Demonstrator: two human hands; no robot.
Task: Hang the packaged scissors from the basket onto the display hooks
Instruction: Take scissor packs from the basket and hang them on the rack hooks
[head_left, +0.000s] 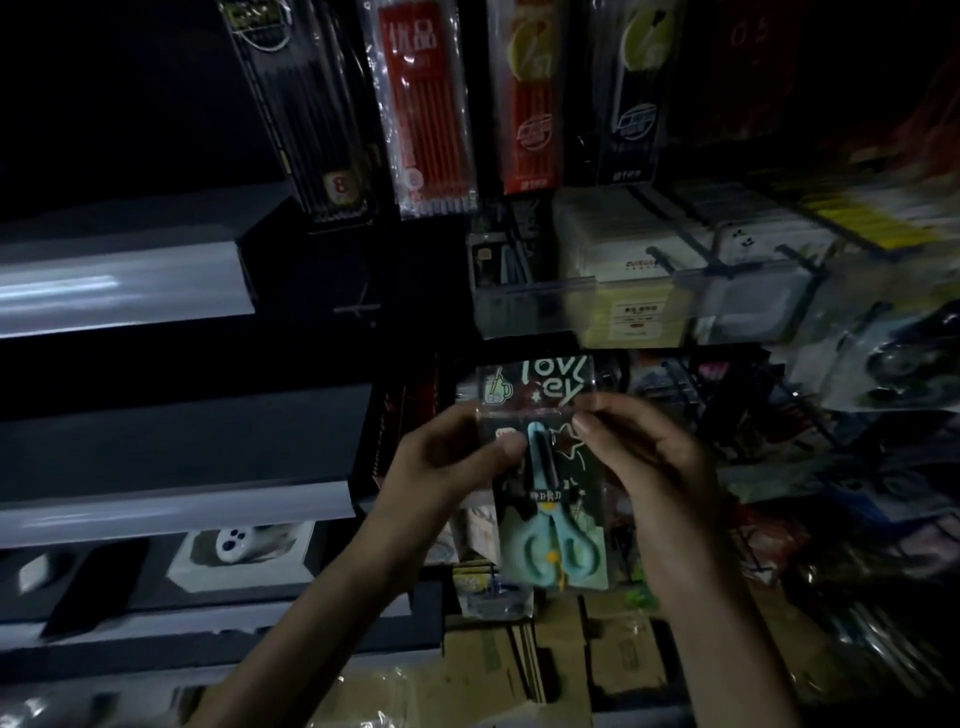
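Plastic-sleeved scissors pack (551, 499) was held upright between both hands, just below clear shelf rail (571, 291). Pinched by left hand (441, 462) at left upper edge, right hand (654, 457) at right. Judged light, film slick and crinkly. Best grip: stiffer header card (540, 384) beside hang hole.

both hands (452, 457) (644, 457) pinch scissors pack (550, 493) (blades up); pen packs (421, 104) above

2 bare forearms rise from below and converge. The left hand (441, 462) curls, its thumb tip pressed on the front of the scissors pack (553, 519), fingers behind it. The right hand (654, 457) pinches the pack's upper edge at its thumb tip, its other fingers curled.
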